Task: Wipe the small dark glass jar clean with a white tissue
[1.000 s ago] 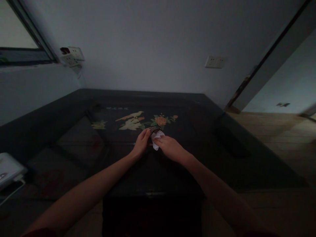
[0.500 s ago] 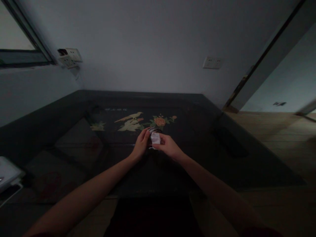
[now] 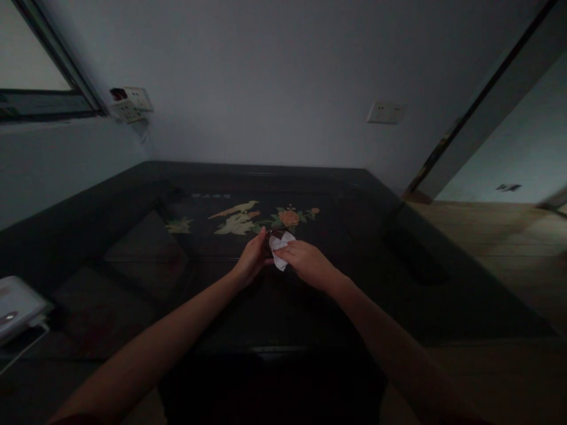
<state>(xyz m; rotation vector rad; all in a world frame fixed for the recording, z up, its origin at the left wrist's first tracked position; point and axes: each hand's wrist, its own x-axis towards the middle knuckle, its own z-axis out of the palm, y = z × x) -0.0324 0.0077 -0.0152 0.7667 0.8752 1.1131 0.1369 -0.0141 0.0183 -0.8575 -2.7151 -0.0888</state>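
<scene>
a: from my remote seat i start at the fingers. the right hand (image 3: 305,264) has its fingers closed in a pinch on a white tissue (image 3: 280,248), pressing it onto a small dark object (image 3: 268,239). the left hand (image 3: 251,258) curls around this object from the other side, fingers closed on it. i cannot tell what the object is, the picture is too dark.

b: and where is this thing exactly?

a: between the two hands, over the middle of the dark table (image 3: 398,277), just in front of the painted flowers and bird (image 3: 248,217). i cannot tell if it rests on the surface or is lifted a little.

b: what can go wrong, in your opinion?

a: i think the left grip is the weak point. if the right hand pushes the tissue too hard, the object may slip out and knock on the table top, which looks glossy and may scratch. the tissue is thin, so it may also tear or bunch. the low light makes it hard to see any spot.

b: anything else around?

a: a white device (image 3: 18,307) at the left edge, well apart.
</scene>
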